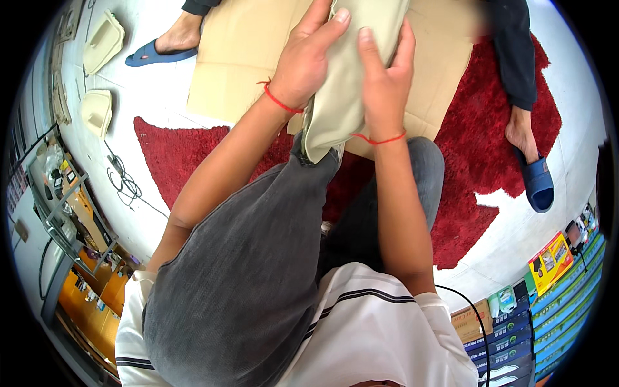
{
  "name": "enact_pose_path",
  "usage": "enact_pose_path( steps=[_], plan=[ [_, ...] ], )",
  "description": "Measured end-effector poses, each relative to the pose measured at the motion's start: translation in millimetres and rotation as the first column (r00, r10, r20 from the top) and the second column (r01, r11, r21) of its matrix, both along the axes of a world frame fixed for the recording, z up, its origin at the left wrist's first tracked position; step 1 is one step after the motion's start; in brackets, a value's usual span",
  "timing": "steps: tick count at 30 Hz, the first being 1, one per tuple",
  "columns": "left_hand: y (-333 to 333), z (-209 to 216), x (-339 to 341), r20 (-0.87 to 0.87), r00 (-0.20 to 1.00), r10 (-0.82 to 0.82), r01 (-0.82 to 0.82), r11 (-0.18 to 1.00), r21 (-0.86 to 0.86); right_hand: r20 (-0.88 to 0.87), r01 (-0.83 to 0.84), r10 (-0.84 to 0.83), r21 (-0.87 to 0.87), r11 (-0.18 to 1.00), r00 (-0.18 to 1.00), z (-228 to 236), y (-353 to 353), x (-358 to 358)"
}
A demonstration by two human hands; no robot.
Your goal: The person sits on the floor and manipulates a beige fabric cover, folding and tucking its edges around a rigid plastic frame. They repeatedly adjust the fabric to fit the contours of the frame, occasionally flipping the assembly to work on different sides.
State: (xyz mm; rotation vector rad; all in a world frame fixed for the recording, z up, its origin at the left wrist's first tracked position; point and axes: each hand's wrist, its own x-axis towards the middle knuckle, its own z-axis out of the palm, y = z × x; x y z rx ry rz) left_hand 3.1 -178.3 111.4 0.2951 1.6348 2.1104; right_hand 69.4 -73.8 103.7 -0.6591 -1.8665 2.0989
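A long beige padded piece [342, 97] with a smooth, leather-like covering extends up past the top edge of the view. Its near end rests by my raised knee. My left hand [304, 68] grips its left edge, thumb lying on top. On the opposite edge, my right hand [389, 84] holds it with the thumb pressed on the covering and the fingers wrapped around the side. The underside of the piece is hidden. Beneath it lies a flat cardboard sheet [225, 71].
A red shaggy rug [477, 148] spreads under the cardboard. Two beige moulded panels [103, 42] and a tangled black cable [126, 180] are at the left. Another person's feet in blue slippers [538, 184] flank the cardboard. A metal rack [77, 213] and stacked boxes [503, 335] stand nearby.
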Motion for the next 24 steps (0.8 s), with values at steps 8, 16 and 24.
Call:
enact_pose_path(
  steps=[8,16,24],
  plan=[
    [-32,-5,62,-0.156,0.986,-0.065,0.027,0.972,-0.232,-0.001,-0.078,0.082,0.306,0.949,0.997,-20,3,45],
    [-32,2,31,0.311,0.95,-0.017,-0.111,0.914,0.39,-0.105,-0.014,0.111,0.661,0.75,0.988,-23,-11,2],
    [-88,19,96,0.305,0.951,-0.049,0.131,0.958,-0.254,0.019,-0.258,0.375,0.759,0.598,0.927,-55,-19,85]
  ],
)
